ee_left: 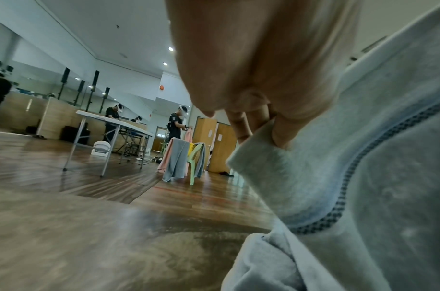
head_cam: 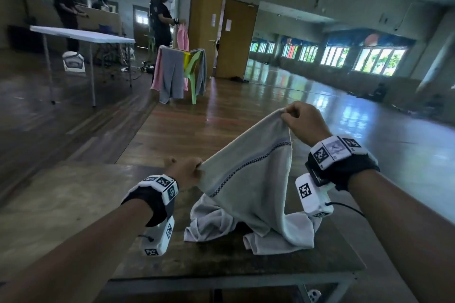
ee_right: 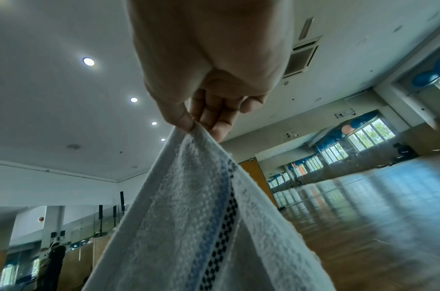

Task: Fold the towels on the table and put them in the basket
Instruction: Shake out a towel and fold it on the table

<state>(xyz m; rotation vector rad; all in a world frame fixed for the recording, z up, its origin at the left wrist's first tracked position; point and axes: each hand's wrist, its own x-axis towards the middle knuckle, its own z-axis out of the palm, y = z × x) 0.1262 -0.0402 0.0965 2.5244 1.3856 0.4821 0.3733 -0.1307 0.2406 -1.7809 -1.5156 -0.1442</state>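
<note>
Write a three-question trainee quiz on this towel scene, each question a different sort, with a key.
1. True or false: the right hand holds its towel corner higher than the left hand holds its own.
2. Multiple choice: the lower part of the towel is (A) hanging clear in the air, (B) bunched on the table, (C) inside a basket.
3. Fill in: a band of dark checks runs beside a ____ stripe on the towel.

Key: 1 true. 2 B. 3 blue. Both hands pinch the cloth, and no basket shows in any view.
</note>
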